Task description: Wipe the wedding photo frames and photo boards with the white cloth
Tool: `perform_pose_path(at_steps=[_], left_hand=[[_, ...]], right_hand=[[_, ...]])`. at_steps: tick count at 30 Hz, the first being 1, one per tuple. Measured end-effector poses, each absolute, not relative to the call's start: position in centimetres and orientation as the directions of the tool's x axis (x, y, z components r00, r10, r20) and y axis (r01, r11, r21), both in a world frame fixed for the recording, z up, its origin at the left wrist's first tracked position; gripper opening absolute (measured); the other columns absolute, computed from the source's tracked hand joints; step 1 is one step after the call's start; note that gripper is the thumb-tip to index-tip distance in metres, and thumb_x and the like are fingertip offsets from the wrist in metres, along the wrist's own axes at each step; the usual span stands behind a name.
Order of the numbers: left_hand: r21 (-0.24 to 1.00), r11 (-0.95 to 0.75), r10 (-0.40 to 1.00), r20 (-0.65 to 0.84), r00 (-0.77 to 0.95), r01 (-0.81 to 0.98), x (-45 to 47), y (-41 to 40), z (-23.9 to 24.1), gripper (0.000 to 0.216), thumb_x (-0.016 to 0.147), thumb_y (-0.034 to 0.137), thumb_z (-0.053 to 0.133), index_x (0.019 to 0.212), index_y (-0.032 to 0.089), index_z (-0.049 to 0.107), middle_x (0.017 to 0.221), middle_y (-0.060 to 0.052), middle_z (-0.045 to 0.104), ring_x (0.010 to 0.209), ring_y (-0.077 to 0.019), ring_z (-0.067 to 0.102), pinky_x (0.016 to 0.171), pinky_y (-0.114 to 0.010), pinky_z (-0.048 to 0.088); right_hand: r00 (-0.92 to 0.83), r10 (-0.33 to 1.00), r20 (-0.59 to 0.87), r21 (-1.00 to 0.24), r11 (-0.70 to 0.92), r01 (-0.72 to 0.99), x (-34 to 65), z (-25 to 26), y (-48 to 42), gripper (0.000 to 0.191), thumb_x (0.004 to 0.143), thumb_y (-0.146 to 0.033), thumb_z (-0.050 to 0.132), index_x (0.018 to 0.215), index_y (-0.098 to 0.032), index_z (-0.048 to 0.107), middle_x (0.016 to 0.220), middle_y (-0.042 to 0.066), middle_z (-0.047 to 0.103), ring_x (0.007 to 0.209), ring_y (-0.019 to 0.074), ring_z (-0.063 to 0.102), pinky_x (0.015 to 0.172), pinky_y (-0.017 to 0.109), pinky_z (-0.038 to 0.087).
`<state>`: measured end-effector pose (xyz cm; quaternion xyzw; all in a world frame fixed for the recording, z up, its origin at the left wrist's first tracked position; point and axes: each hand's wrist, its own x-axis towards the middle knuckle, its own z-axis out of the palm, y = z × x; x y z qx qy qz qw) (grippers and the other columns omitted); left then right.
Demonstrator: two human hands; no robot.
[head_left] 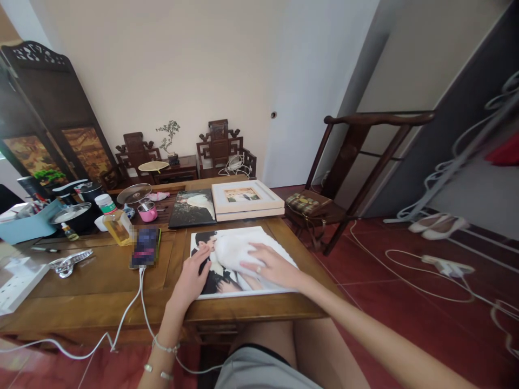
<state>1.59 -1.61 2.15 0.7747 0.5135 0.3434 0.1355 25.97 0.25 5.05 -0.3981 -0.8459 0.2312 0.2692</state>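
A large wedding photo (219,289), showing a couple, lies flat near the front edge of the wooden table. My left hand (195,275) rests on its left side, fingers stretched out and holding nothing. Over the middle of the picture, my right hand (270,266) grips a bunched white cloth (233,251) and presses it against the surface. Part of the picture is hidden under the cloth and my hands. Just behind it are a dark-covered photo album (192,208) and a stack of white-framed pictures (247,199).
Left on the table are a phone (146,247) with a white cable, an oil bottle (115,221), a pink cup (147,212), metal scissors (70,263), a lidded pot (73,213) and a power strip (20,283). A wooden chair (344,156) holding a plaid bag (306,202) stands right.
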Motion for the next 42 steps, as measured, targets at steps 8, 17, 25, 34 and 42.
perform_pose_path(at_steps=[8,17,25,34,42], left_hand=[[0.565,-0.422,0.896,0.378,0.232,0.709,1.6,-1.7,2.5,0.036,0.090,0.025,0.045,0.123,0.018,0.058,0.135,-0.008,0.053,0.129,-0.0220,0.045,0.110,-0.042,0.035],[0.570,-0.429,0.892,0.389,0.230,0.700,1.7,-1.8,2.3,0.036,0.090,0.024,0.044,0.123,0.020,0.058,0.135,-0.008,0.053,0.129,-0.0221,0.045,0.110,-0.043,0.035],[0.567,-0.429,0.892,0.387,0.232,0.704,1.6,-1.7,2.2,0.036,0.090,0.023,0.044,0.123,0.021,0.058,0.135,-0.006,0.053,0.129,-0.0213,0.045,0.110,-0.041,0.035],[0.574,-0.441,0.889,0.387,0.246,0.690,1.5,-1.6,2.3,0.037,0.091,0.025,0.043,0.125,0.020,0.056,0.135,-0.007,0.052,0.131,-0.0208,0.042,0.112,-0.042,0.032],[0.584,-0.457,0.879,0.412,0.240,0.670,1.4,-1.3,2.0,0.035,0.092,0.027,0.041,0.121,0.020,0.060,0.134,-0.007,0.054,0.131,-0.0212,0.043,0.111,-0.043,0.034]], right_hand=[[-0.499,0.797,0.339,-0.618,0.589,0.520,22.6,6.6,7.0,0.042,0.089,-0.048,0.044,0.061,-0.019,0.057,0.069,0.002,0.065,0.079,0.0214,0.058,0.084,0.034,0.040],[-0.560,0.780,0.280,-0.534,0.611,0.584,24.7,5.1,-3.0,0.033,0.090,-0.043,0.045,0.070,-0.021,0.060,0.088,0.009,0.068,0.113,0.0305,0.054,0.098,0.042,0.036],[-0.584,0.780,0.223,-0.538,0.598,0.594,25.7,5.5,-6.3,0.028,0.088,-0.042,0.048,0.081,-0.023,0.066,0.098,0.009,0.069,0.120,0.0306,0.049,0.101,0.041,0.035],[-0.558,0.754,0.348,-0.452,0.656,0.604,21.2,6.1,6.0,0.039,0.093,-0.039,0.041,0.063,-0.019,0.057,0.067,0.002,0.065,0.069,0.0189,0.059,0.083,0.031,0.040],[-0.563,0.739,0.369,-0.374,0.673,0.638,19.7,5.6,3.9,0.019,0.085,-0.025,0.053,0.071,-0.017,0.064,0.077,0.009,0.067,0.084,0.0244,0.059,0.088,0.036,0.037]])
